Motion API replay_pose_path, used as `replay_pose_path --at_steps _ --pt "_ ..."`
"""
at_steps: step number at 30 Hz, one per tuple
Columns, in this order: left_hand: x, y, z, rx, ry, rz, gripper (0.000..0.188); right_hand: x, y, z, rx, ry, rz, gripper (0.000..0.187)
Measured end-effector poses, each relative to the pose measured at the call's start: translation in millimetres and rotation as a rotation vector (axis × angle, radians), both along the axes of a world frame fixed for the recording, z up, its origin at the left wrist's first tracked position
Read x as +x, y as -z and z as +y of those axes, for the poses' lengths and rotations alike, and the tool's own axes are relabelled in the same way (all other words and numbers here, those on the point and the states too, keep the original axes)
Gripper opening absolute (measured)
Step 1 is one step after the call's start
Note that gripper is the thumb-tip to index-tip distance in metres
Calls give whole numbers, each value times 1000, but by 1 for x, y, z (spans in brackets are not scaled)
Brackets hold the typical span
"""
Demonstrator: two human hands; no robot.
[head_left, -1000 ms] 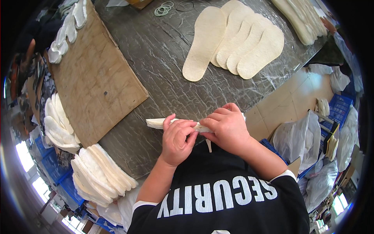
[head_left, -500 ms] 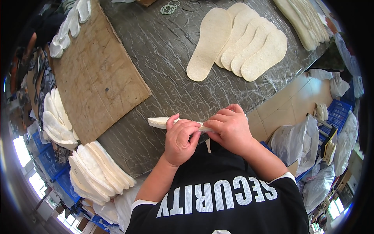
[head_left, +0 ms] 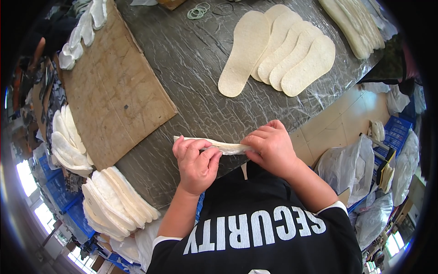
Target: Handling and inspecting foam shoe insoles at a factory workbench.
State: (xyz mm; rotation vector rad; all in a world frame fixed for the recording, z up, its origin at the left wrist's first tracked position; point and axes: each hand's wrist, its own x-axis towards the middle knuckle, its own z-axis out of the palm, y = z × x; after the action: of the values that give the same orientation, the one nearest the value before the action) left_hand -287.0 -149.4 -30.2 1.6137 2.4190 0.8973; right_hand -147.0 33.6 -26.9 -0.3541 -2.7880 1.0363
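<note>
A cream insole with a fluffy underside (head_left: 226, 147) is held edge-up between my two hands, just over the table's near edge. Whether it is one insole or a pair laid together I cannot tell. My left hand (head_left: 196, 162) is closed round its left part, thumb below and fingers over the top. The right end sits pinched in my right hand (head_left: 270, 148). Farther off on the table, several flat cream insoles (head_left: 246, 50) lie fanned out and overlapping.
A brown cardboard sheet (head_left: 118, 91) covers the table's left side. Stacked fluffy insoles (head_left: 116, 201) stand at the near left corner, with more white ones (head_left: 68, 139) beyond. Rubber bands (head_left: 198, 11) and a long insole stack (head_left: 353, 27) lie at the back. Plastic bags (head_left: 349, 166) fill the right.
My left hand has slid left along the insole toward its left end, baring the middle. My right hand stays at the right end with little movement.
</note>
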Motion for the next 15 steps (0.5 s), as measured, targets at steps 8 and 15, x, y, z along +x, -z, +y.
replay_pose_path --at_steps 8,15 --pt "-16 -4 12 -8 44 -146 31 -2 0 4 -26 -33 -64 26" --pt "-25 -9 14 -178 101 -323 36 -5 3 7 -46 -74 -34 25"
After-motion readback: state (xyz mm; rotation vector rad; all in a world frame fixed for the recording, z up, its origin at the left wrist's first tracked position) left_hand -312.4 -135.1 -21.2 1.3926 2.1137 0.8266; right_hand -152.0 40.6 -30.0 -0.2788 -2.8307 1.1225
